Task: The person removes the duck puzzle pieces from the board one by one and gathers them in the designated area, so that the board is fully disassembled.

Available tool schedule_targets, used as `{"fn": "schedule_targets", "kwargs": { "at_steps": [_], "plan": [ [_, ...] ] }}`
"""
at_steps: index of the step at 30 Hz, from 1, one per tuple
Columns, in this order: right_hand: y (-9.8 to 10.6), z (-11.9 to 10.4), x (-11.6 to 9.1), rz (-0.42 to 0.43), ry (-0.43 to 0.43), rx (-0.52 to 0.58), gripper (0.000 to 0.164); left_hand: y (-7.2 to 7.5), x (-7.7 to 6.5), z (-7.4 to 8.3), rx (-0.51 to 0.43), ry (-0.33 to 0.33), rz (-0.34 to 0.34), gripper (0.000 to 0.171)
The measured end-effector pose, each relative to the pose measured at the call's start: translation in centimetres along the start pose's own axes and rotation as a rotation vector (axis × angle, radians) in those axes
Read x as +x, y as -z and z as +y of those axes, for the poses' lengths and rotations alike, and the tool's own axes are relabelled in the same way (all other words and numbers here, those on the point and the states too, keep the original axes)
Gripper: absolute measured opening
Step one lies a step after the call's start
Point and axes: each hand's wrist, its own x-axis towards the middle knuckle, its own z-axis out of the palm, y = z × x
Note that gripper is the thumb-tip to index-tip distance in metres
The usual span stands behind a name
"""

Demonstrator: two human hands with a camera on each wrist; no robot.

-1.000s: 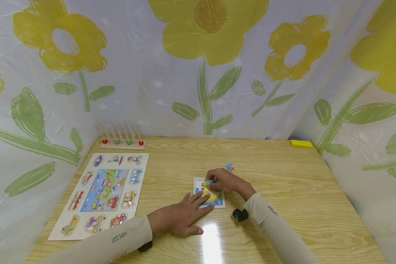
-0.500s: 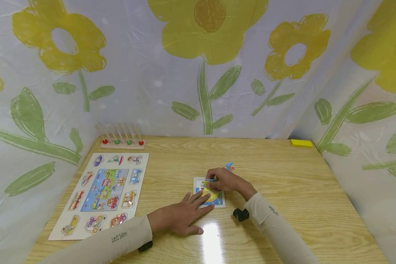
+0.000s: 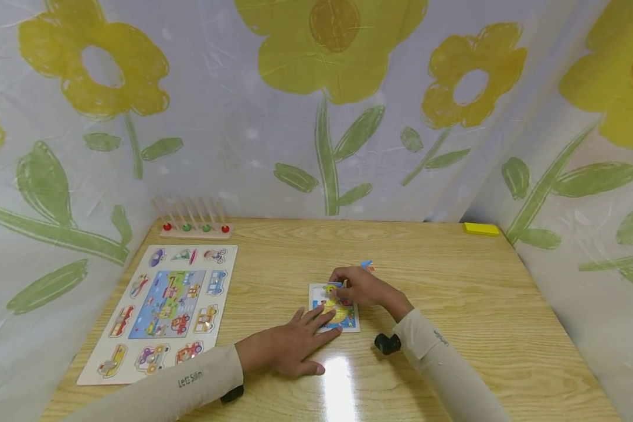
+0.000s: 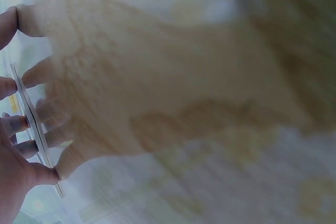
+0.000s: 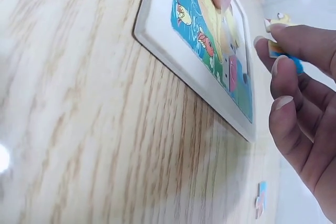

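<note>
A small jigsaw puzzle in a white frame [image 3: 316, 287] lies mid-table, with fish and a yellow figure on a blue ground. Outstretched, my left hand [image 3: 294, 347] rests its fingertips on the puzzle's lower left part; the left wrist view shows fingers [image 4: 39, 174] by the thin frame edge. Over the upper part, my right hand [image 3: 366, 287] pinches a yellow and blue jigsaw piece [image 5: 275, 50] between thumb and fingers. The right wrist view shows that piece held above the frame. A loose blue and orange piece [image 3: 367, 266] lies just beyond the right hand.
A large knob puzzle board [image 3: 137, 305] with vehicle pieces lies at the left. Behind it stands a pegged wooden rack [image 3: 196, 232] with red and green beads. A yellow block [image 3: 481, 229] sits at the far right corner. Flower-printed cloth [image 3: 232, 117] surrounds the table.
My right hand has shifted slightly up, and the pinched piece now sits a little higher and more tilted over the frame. The left hand has stayed in place.
</note>
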Motion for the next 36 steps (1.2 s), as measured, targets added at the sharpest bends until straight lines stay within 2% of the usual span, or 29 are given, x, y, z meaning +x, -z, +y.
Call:
{"fn": "schedule_targets", "kwargs": {
  "at_steps": [7,15,22,28,36],
  "plan": [
    [0.1,0.4,-0.4,0.003,0.026,0.041,0.015,0.0,0.0,0.1,0.006,-0.002,0.004,0.074],
    [0.3,0.5,-1.0,0.031,-0.006,0.015,0.022,0.0,0.1,0.1,0.017,0.003,0.006,0.074],
    [0.2,0.9,-1.3,0.061,-0.019,0.001,0.019,0.0,0.0,0.0,0.006,0.000,0.000,0.074],
    [0.4,1.2,-1.6,0.063,-0.006,0.006,0.025,0.0,0.0,0.0,-0.009,0.002,-0.006,0.074],
    [0.4,1.3,-2.2,0.090,0.001,0.018,0.018,0.0,-0.1,0.0,-0.002,-0.013,0.019,0.074]
  ]
}}
